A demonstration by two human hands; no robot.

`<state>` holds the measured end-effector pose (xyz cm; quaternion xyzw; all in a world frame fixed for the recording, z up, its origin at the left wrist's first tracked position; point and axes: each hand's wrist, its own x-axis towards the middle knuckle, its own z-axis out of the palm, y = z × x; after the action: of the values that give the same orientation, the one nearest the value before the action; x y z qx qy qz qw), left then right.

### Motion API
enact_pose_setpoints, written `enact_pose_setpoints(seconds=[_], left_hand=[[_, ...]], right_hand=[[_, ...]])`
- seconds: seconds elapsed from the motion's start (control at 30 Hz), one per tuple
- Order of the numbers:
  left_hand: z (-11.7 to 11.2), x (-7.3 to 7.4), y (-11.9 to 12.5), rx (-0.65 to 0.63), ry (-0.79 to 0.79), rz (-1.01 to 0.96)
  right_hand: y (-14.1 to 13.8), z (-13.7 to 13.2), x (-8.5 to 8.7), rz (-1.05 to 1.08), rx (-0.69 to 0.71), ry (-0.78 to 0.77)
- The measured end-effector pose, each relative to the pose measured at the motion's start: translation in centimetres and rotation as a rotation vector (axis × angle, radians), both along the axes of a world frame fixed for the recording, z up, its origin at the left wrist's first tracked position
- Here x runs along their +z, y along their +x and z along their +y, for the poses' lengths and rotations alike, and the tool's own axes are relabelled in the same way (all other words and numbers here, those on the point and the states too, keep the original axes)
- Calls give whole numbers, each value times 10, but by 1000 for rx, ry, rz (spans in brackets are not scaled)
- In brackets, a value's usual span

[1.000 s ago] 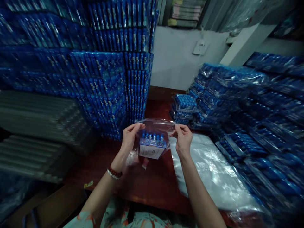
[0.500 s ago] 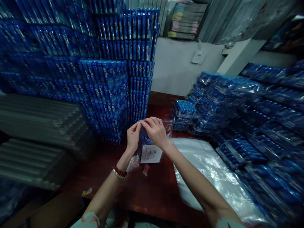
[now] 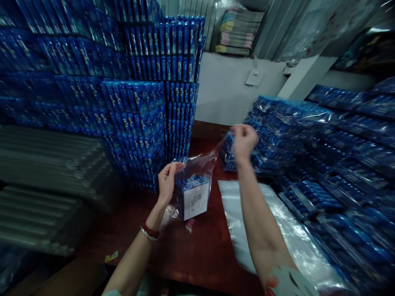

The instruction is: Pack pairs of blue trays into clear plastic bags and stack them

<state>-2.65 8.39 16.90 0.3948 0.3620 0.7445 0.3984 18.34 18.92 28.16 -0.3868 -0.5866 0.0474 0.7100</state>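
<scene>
hands well apart above red-brown table [image 3: 197, 250]: left hand [image 3: 167, 183] pinches clear bag [image 3: 200, 164] holding blue box [image 3: 193, 198]; right hand [image 3: 243, 142], blurred, grips its stretched upper edge. harder tugging might tear the bag, dropping the box.

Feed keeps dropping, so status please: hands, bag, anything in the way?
Left hand pinches clear bag at top edge, blue box inside. Right hand high, blurred, shut on film stretched from bag's mouth. Nothing between hands; wrapped packs close behind.
</scene>
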Motion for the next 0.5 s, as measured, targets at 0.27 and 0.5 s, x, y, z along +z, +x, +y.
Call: enact_pose_setpoints(seconds=[0.27,0.5], left_hand=[[8,-1,5,-20,37,-178],[1,-1,5,5,89,-112]], right_hand=[[79,-89,-26,3,361,-336],[-46,-115,-142,-1142,249,-278]])
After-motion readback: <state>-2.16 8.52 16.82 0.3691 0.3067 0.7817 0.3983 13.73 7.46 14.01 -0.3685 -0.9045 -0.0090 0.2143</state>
